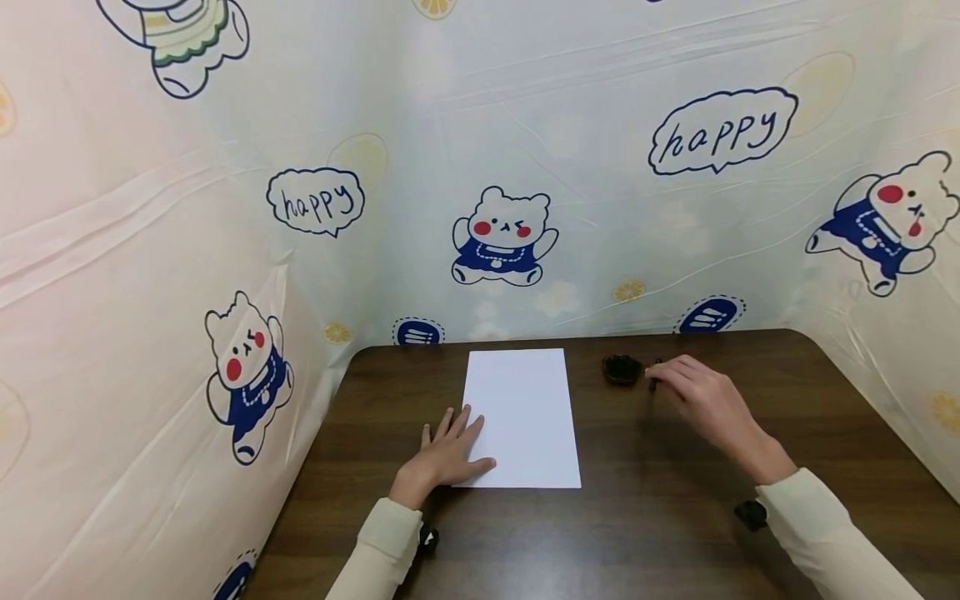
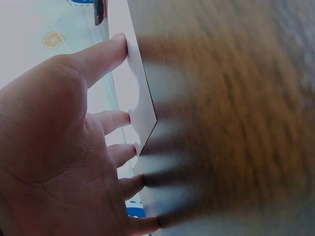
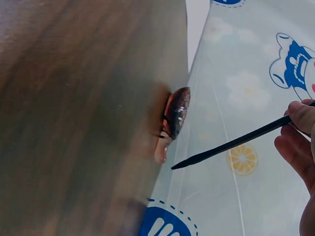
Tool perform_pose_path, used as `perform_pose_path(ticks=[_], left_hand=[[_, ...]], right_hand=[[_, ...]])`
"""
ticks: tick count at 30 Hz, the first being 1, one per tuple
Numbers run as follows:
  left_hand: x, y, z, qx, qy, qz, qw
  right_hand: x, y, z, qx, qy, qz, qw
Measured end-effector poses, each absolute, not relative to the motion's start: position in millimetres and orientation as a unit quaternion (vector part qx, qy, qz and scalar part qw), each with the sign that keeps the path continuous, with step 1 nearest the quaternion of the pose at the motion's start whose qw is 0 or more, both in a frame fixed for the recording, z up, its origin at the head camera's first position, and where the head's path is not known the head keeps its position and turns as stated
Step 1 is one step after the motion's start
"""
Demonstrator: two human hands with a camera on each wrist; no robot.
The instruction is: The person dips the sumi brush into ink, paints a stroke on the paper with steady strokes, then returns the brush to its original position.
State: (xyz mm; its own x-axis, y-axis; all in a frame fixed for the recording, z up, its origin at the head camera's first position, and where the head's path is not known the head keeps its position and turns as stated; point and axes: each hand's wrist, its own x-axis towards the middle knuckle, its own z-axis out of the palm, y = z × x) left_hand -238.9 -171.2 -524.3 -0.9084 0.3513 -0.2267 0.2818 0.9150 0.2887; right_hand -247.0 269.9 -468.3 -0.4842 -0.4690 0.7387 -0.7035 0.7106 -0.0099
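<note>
A blank white sheet of paper (image 1: 525, 417) lies upright on the dark wooden table. My left hand (image 1: 441, 457) rests on its lower left edge with fingers spread, some touching the paper and some the table. Right of the sheet, my right hand (image 1: 705, 404) pinches a slender black brush (image 3: 231, 144) between thumb and fingers. The brush's pointed tip aims down in the head view. Just left of it sits a small glossy dark brown dish (image 1: 621, 370). In the right wrist view, the brush tip appears apart from the dish (image 3: 177, 113).
The brown table (image 1: 615, 542) runs back to a hanging sheet (image 1: 420, 250) printed with bears and "happy" bubbles, which also encloses both sides. A dark strap device (image 1: 750, 515) is on the right wrist and another (image 1: 427, 540) on the left.
</note>
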Motion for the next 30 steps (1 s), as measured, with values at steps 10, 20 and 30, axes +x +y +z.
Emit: perform_pose_path(ticks=[10, 20, 30], left_hand=[[-238.2, -171.9, -525.1, 0.159, 0.968, 0.129, 0.143], [-237.3, -173.4, -524.3, 0.169, 0.967, 0.137, 0.135], [-238.6, -172.6, -525.1, 0.166, 0.968, 0.133, 0.136]], right_hand=[[-252.1, 268.6, -460.8, 0.324, -0.847, 0.174, 0.384], [-254.5, 264.8, -457.1, 0.279, -0.870, 0.190, 0.358], [-261.6, 261.5, -455.5, 0.254, -0.867, 0.190, 0.384]])
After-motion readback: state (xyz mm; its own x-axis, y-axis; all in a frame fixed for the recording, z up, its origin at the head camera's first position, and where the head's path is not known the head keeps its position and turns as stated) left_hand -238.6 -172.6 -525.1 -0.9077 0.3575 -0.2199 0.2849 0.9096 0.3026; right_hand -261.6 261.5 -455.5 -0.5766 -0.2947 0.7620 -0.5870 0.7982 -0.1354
